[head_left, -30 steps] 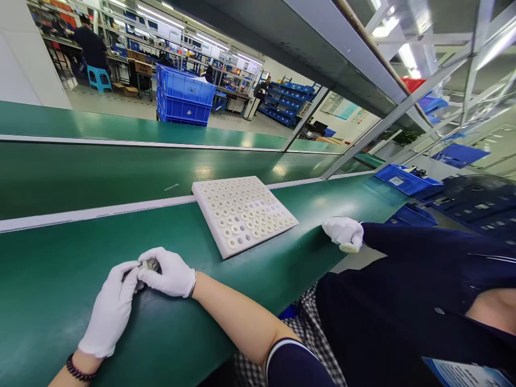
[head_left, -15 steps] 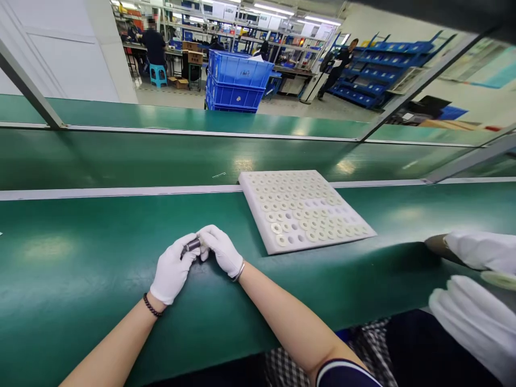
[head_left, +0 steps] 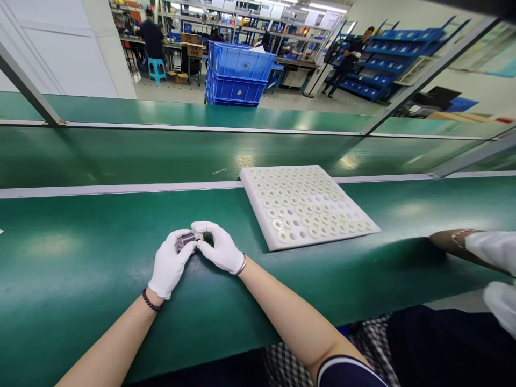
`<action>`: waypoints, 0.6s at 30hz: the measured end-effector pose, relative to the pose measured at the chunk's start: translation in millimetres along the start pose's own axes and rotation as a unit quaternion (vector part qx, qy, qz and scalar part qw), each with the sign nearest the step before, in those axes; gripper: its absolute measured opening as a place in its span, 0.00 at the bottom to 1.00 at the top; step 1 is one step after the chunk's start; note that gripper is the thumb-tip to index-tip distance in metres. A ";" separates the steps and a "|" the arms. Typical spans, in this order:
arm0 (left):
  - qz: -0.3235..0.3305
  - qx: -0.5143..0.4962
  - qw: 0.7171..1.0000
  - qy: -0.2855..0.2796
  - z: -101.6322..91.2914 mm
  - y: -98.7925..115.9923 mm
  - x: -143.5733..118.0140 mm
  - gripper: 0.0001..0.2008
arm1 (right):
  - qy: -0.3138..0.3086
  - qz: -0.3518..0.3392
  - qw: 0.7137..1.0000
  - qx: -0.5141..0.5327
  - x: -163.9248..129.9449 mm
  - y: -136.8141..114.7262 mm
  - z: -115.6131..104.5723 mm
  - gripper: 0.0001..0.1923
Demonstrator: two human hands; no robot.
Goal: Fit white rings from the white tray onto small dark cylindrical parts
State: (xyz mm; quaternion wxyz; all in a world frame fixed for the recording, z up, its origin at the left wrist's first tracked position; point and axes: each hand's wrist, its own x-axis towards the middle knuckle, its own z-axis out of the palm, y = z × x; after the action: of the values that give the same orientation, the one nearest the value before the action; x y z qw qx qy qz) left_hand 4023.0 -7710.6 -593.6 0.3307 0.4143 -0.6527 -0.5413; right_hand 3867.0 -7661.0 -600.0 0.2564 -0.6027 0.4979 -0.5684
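My left hand (head_left: pixel 167 265), in a white glove, grips a small dark grey cylinder (head_left: pixel 188 238) with a lighter, silvery right end. My right hand (head_left: pixel 220 247), gloved too, has its thumb and fingers closed about that right end. Both hands are just above the green bench top, left of a white foam tray (head_left: pixel 264 228). Pale rings (head_left: pixel 278 224) sit in rows in the tray, and a few of its holes show without rings. The fingertips partly hide the cylinder.
At the right edge are a co-worker's white-gloved hands (head_left: pixel 494 250) near a brown, rounded object (head_left: pixel 449 242). A white strip (head_left: pixel 121 190) runs along the green bench (head_left: pixel 80 231). Stacked blue crates (head_left: pixel 237 80) stand beyond it, and a metal post (head_left: pixel 431 75) slants at the right.
My right hand has turned slightly, and the cylinder now lies more level with its silvery end showing. The co-worker's hands have shifted to the right.
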 end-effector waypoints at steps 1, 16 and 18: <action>0.006 0.022 1.000 0.001 0.0 0.0 0.3 0.20 | 0.002 -0.019 1.000 -0.006 0.5 0.2 0.1 0.15; 0.009 0.010 0.999 -0.031 0.3 10.6 -3.6 0.16 | -0.023 0.211 0.977 0.034 -1.0 -11.3 2.5 0.12; 0.020 0.041 0.998 -0.033 0.7 10.4 -3.7 0.15 | -0.023 0.255 0.962 0.099 0.9 -11.2 1.4 0.13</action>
State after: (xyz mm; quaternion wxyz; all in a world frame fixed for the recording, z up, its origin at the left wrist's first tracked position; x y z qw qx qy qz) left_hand 4022.1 -7706.2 -583.5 0.3024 0.3964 -0.6931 -0.5205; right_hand 3871.7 -7657.9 -590.2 0.4623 -0.4410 0.5702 -0.5163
